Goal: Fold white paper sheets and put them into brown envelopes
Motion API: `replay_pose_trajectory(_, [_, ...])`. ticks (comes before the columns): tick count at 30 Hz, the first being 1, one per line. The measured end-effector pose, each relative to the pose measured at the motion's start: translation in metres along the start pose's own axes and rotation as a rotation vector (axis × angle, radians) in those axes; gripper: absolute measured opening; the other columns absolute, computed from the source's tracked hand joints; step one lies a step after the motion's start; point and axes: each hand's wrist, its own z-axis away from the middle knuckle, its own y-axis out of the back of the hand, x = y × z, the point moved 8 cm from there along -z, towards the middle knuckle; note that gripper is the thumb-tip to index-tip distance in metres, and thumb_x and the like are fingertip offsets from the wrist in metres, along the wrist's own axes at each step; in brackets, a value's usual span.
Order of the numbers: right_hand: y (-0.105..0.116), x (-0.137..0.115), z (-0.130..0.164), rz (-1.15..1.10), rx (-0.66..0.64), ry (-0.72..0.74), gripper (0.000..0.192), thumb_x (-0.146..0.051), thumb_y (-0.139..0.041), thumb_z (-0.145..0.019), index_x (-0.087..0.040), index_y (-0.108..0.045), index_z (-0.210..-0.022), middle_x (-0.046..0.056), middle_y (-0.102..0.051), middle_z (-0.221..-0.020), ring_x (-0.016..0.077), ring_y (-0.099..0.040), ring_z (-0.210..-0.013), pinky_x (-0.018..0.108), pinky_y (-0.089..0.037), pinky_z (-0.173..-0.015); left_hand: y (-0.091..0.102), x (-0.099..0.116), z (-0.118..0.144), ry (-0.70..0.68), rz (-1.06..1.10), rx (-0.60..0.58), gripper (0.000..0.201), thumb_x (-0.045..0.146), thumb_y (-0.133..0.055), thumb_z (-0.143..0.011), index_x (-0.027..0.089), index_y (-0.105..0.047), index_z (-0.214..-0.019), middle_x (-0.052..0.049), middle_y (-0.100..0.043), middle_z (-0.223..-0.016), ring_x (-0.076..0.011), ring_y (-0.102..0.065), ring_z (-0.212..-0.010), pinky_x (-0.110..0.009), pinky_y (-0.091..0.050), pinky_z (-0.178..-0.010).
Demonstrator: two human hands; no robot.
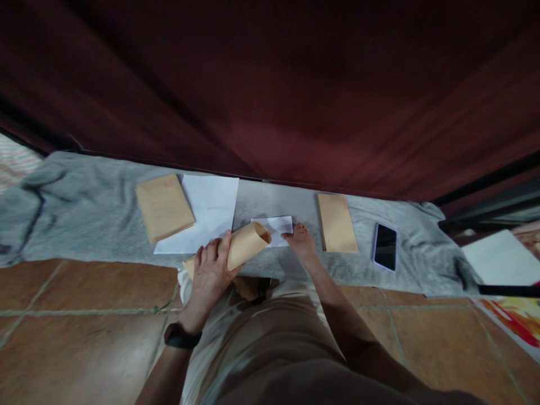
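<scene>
My left hand [211, 270] grips a brown paper envelope [248, 243], squeezed so that its mouth gapes open toward the right. My right hand [300, 241] rests with its fingertips on a small folded white paper [274, 228] lying on the grey cloth [84, 208], just beyond the envelope's mouth. A black band sits on my left wrist. My legs in light trousers fill the lower middle of the view.
On the grey cloth lie a stack of brown envelopes [163, 206] partly over a white sheet [211, 211], another brown envelope [336, 223] and a phone [385, 246]. A dark red curtain [274, 90] hangs behind. Tiled floor [76, 315] lies in front; white paper [502, 259] at right.
</scene>
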Motion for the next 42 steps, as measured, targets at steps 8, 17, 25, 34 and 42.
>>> replay_pose_trajectory(8, [0.005, 0.027, -0.001, -0.511, 0.064, 0.108, 0.015, -0.038, -0.065, -0.086, -0.024, -0.06, -0.088, 0.003, -0.069, -0.084, 0.0227, -0.065, -0.083, 0.032, -0.05, -0.074, -0.007, -0.012, 0.007, 0.017, 0.02, 0.006, 0.096, 0.037, -0.07, -0.089, 0.019, -0.016, -0.167, -0.019, -0.055, -0.139, -0.0371, -0.05, -0.132, -0.055, -0.036, -0.116])
replay_pose_trajectory(17, [0.065, 0.059, 0.018, -1.049, 0.243, 0.206, 0.035, -0.056, -0.065, -0.081, -0.022, -0.064, -0.089, -0.001, -0.058, -0.074, 0.0156, -0.051, -0.065, 0.025, -0.049, -0.05, -0.015, -0.013, -0.001, 0.03, 0.048, -0.024, 0.101, 0.04, -0.075, -0.085, 0.015, -0.021, -0.165, -0.022, -0.053, -0.141, -0.0389, -0.049, -0.135, -0.06, -0.031, -0.12])
replay_pose_trajectory(25, [0.076, 0.053, 0.03, -0.949, 0.216, 0.255, 0.041, -0.065, -0.064, -0.082, -0.024, -0.063, -0.077, -0.001, -0.055, -0.069, 0.0166, -0.049, -0.066, 0.026, -0.048, -0.052, -0.019, -0.008, -0.007, -0.002, 0.053, -0.029, 0.102, 0.043, -0.073, -0.086, 0.017, -0.016, -0.167, -0.021, -0.052, -0.144, -0.0384, -0.046, -0.137, -0.061, -0.028, -0.121])
replay_pose_trajectory(34, [0.075, 0.047, 0.027, -0.617, 0.118, 0.393, 0.042, -0.056, -0.055, -0.089, -0.024, -0.055, -0.063, -0.001, -0.051, -0.059, 0.0157, -0.047, -0.059, 0.027, -0.035, -0.058, -0.025, -0.001, -0.008, -0.053, 0.031, -0.044, 0.1, 0.037, -0.072, -0.084, 0.016, -0.018, -0.166, -0.022, -0.049, -0.146, -0.0407, -0.042, -0.142, -0.065, -0.019, -0.122])
replay_pose_trajectory(42, [0.061, 0.048, 0.024, -0.502, 0.021, 0.401, 0.032, -0.043, -0.053, -0.089, -0.024, -0.053, -0.063, -0.002, -0.051, -0.057, 0.0156, -0.048, -0.057, 0.027, -0.031, -0.057, -0.025, 0.006, -0.012, -0.091, 0.05, -0.093, 0.106, 0.04, -0.077, -0.08, 0.017, -0.019, -0.166, -0.022, -0.049, -0.146, -0.041, -0.045, -0.138, -0.064, -0.02, -0.122])
